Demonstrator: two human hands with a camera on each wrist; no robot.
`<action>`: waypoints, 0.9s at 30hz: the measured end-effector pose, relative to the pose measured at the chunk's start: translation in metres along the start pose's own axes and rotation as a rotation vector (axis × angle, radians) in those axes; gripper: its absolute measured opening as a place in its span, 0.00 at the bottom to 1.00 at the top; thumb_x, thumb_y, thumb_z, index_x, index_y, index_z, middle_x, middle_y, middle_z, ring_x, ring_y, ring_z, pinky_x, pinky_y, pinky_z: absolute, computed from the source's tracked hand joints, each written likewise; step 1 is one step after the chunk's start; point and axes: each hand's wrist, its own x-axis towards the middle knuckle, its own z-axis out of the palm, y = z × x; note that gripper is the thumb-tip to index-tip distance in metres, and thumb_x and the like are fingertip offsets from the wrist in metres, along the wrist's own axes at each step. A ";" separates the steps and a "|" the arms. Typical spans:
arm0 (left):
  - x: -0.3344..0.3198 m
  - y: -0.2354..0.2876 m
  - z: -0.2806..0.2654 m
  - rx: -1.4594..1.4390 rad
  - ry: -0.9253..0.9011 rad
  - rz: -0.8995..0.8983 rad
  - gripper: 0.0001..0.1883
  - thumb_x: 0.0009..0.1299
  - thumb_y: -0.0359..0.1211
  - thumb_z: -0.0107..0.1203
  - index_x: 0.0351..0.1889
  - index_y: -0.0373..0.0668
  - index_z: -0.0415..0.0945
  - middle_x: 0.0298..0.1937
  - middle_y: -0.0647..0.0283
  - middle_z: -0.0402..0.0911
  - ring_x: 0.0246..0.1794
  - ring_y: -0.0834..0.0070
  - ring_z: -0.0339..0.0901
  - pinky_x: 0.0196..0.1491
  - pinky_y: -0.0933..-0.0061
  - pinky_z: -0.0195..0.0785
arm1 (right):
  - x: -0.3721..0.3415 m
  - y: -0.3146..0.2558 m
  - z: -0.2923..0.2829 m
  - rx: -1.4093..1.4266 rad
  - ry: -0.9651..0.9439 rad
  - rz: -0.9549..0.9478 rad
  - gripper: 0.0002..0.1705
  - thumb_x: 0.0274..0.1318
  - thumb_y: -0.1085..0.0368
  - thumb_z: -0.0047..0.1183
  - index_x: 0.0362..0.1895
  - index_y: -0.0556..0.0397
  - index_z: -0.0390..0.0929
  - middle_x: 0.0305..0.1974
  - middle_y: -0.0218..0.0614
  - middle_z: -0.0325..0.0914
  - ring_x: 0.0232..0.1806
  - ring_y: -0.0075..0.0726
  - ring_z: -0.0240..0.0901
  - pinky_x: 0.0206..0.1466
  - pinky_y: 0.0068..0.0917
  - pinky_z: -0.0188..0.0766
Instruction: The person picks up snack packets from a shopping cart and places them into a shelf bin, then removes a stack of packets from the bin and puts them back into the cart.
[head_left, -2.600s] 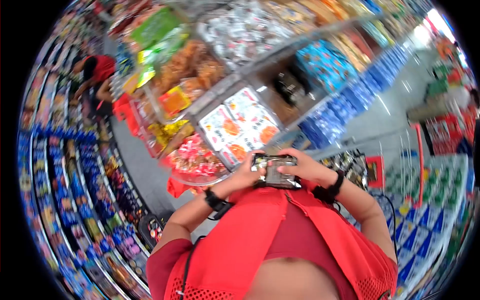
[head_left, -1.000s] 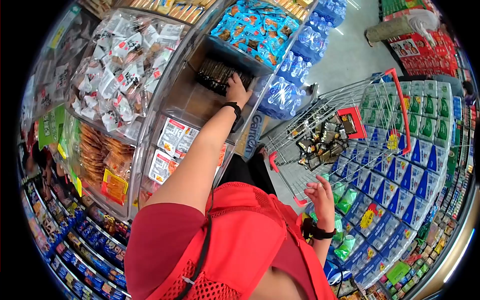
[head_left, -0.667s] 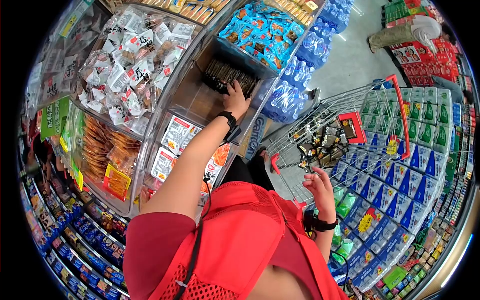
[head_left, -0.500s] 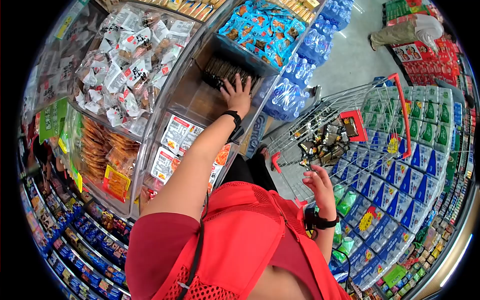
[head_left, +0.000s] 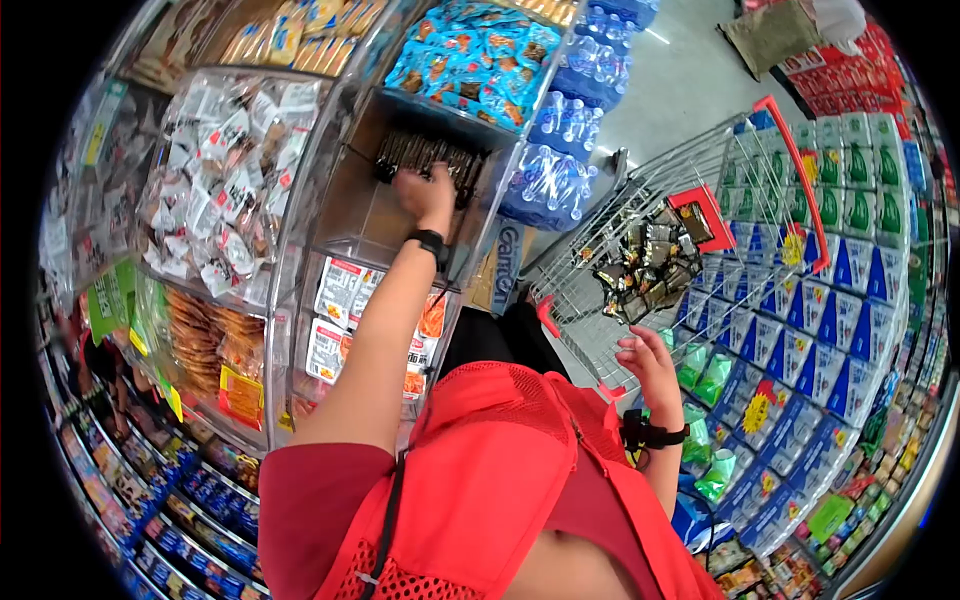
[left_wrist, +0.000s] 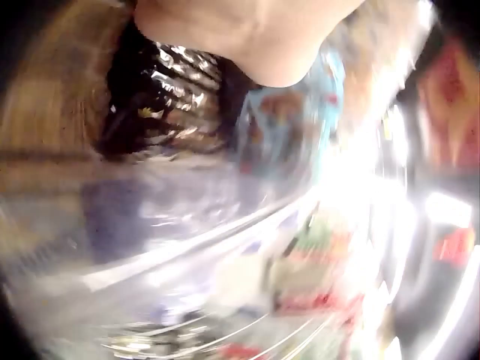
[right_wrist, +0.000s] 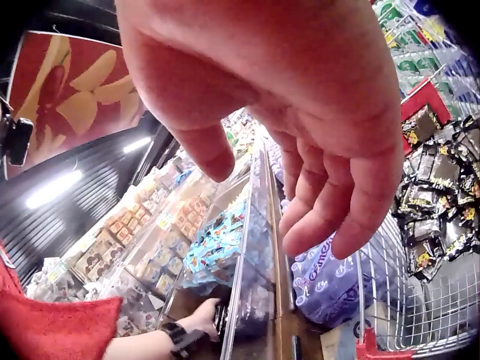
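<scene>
My left hand point(head_left: 428, 198) reaches into a clear-walled bin point(head_left: 352, 205), over the near side of a row of dark shiny packets point(head_left: 405, 150) standing on edge. Its fingers are blurred, with no packet showing in them. In the left wrist view, those packets point(left_wrist: 176, 94) stand below the hand point(left_wrist: 247, 34). My right hand point(head_left: 652, 370) hangs loosely curled beside the shopping cart point(head_left: 806, 185), holding nothing. In the right wrist view its relaxed fingers point(right_wrist: 326, 202) point down. Many similar black packets point(head_left: 645, 260) lie heaped in the cart.
Blue snack packs point(head_left: 478, 65) fill the compartment behind the bin, and white-labelled packs point(head_left: 335, 340) the nearer one. Wrapped water bottles point(head_left: 550, 185) stand along the display's right side. Stacked tissue packs point(head_left: 790, 360) rise beyond the cart. A person in khaki trousers point(head_left: 768, 38) is at the far right.
Earlier both hands held dark packets at the waist; then the left hand went into the bin. Since half a second ago it has moved off the packets' right part towards the left. The right hand stays near the cart.
</scene>
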 end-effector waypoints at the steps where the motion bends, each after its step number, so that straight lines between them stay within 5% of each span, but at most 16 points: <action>1: 0.015 -0.023 0.019 -0.519 0.081 -0.438 0.40 0.68 0.51 0.53 0.71 0.32 0.60 0.75 0.43 0.59 0.76 0.49 0.55 0.71 0.39 0.48 | 0.002 0.002 -0.007 0.012 0.000 0.004 0.19 0.73 0.63 0.45 0.63 0.55 0.69 0.50 0.38 0.78 0.46 0.30 0.79 0.55 0.29 0.76; 2: 0.033 -0.041 0.015 -0.849 -0.228 -0.769 0.42 0.69 0.62 0.44 0.74 0.45 0.60 0.78 0.55 0.59 0.77 0.51 0.54 0.71 0.28 0.39 | 0.003 0.005 -0.012 0.026 0.001 0.008 0.19 0.72 0.63 0.46 0.63 0.55 0.69 0.50 0.38 0.78 0.46 0.30 0.79 0.55 0.29 0.76; 3: 0.031 -0.037 0.014 -0.833 -0.246 -0.759 0.42 0.69 0.62 0.44 0.74 0.45 0.60 0.78 0.55 0.59 0.77 0.51 0.54 0.71 0.28 0.39 | 0.005 0.004 -0.017 0.028 0.002 0.015 0.19 0.72 0.62 0.47 0.63 0.55 0.69 0.50 0.38 0.78 0.46 0.31 0.78 0.55 0.29 0.76; 5: 0.021 -0.031 0.017 -1.319 -0.546 -0.812 0.43 0.71 0.67 0.33 0.79 0.53 0.53 0.82 0.63 0.51 0.80 0.45 0.44 0.71 0.21 0.28 | 0.010 0.006 -0.027 0.036 -0.004 0.018 0.20 0.72 0.61 0.48 0.63 0.55 0.69 0.50 0.38 0.78 0.47 0.31 0.78 0.56 0.28 0.76; 6: 0.020 -0.028 0.024 -1.305 -0.561 -0.819 0.43 0.71 0.67 0.33 0.79 0.53 0.53 0.82 0.63 0.51 0.80 0.45 0.44 0.71 0.21 0.28 | 0.012 0.007 -0.034 0.022 -0.020 0.029 0.21 0.72 0.60 0.49 0.63 0.55 0.69 0.50 0.38 0.78 0.47 0.31 0.78 0.56 0.28 0.75; 8: 0.021 -0.030 0.035 -1.089 -0.300 -0.963 0.44 0.72 0.67 0.31 0.80 0.53 0.50 0.82 0.57 0.50 0.81 0.45 0.41 0.72 0.22 0.30 | 0.015 0.011 -0.049 0.021 -0.019 0.046 0.22 0.71 0.58 0.50 0.64 0.55 0.68 0.50 0.38 0.78 0.47 0.32 0.78 0.56 0.29 0.75; 10: 0.012 -0.008 0.022 -0.739 -0.156 -1.150 0.50 0.69 0.73 0.31 0.76 0.43 0.56 0.75 0.47 0.60 0.73 0.47 0.59 0.67 0.40 0.58 | 0.026 0.015 -0.067 0.021 -0.065 0.045 0.23 0.71 0.57 0.51 0.64 0.54 0.69 0.50 0.38 0.79 0.47 0.32 0.78 0.56 0.29 0.75; 13: -0.010 0.037 -0.038 -0.730 -0.277 -0.429 0.49 0.69 0.71 0.32 0.75 0.43 0.57 0.74 0.47 0.61 0.72 0.47 0.59 0.67 0.41 0.58 | 0.059 0.043 -0.108 -0.128 -0.027 0.001 0.24 0.70 0.57 0.53 0.63 0.55 0.69 0.49 0.39 0.80 0.46 0.30 0.78 0.51 0.27 0.74; 16: -0.062 0.118 -0.161 -0.427 -0.266 0.220 0.48 0.70 0.70 0.33 0.74 0.42 0.57 0.74 0.47 0.61 0.72 0.48 0.60 0.67 0.42 0.58 | 0.112 0.085 -0.155 -0.327 0.021 0.065 0.24 0.68 0.56 0.54 0.63 0.54 0.70 0.49 0.36 0.80 0.47 0.29 0.77 0.49 0.26 0.74; 17: -0.092 0.143 -0.210 -0.303 -0.228 0.359 0.47 0.70 0.70 0.33 0.74 0.42 0.58 0.74 0.47 0.62 0.72 0.48 0.60 0.67 0.42 0.58 | 0.130 0.106 -0.170 -0.347 0.058 0.029 0.27 0.64 0.54 0.58 0.59 0.61 0.71 0.44 0.40 0.81 0.43 0.33 0.79 0.45 0.31 0.75; 18: -0.119 0.162 -0.250 -0.208 -0.192 0.459 0.47 0.70 0.69 0.33 0.74 0.42 0.58 0.73 0.47 0.62 0.72 0.48 0.60 0.67 0.42 0.58 | 0.152 0.125 -0.181 -0.519 0.140 -0.122 0.30 0.60 0.55 0.62 0.58 0.63 0.71 0.46 0.47 0.82 0.45 0.47 0.80 0.48 0.39 0.75; 22: -0.181 0.189 -0.290 0.006 -0.145 0.515 0.45 0.70 0.68 0.34 0.73 0.42 0.59 0.73 0.48 0.63 0.71 0.49 0.61 0.67 0.43 0.59 | 0.234 0.153 -0.231 -1.040 0.086 -0.106 0.31 0.52 0.56 0.63 0.54 0.64 0.72 0.49 0.63 0.77 0.50 0.68 0.74 0.53 0.51 0.73; 27: -0.239 0.168 -0.302 0.121 -0.061 0.388 0.43 0.71 0.66 0.35 0.72 0.41 0.60 0.72 0.48 0.64 0.71 0.50 0.62 0.67 0.45 0.59 | 0.317 0.158 -0.241 -1.339 0.443 -0.370 0.33 0.49 0.59 0.64 0.57 0.60 0.69 0.53 0.61 0.71 0.55 0.66 0.69 0.58 0.53 0.69</action>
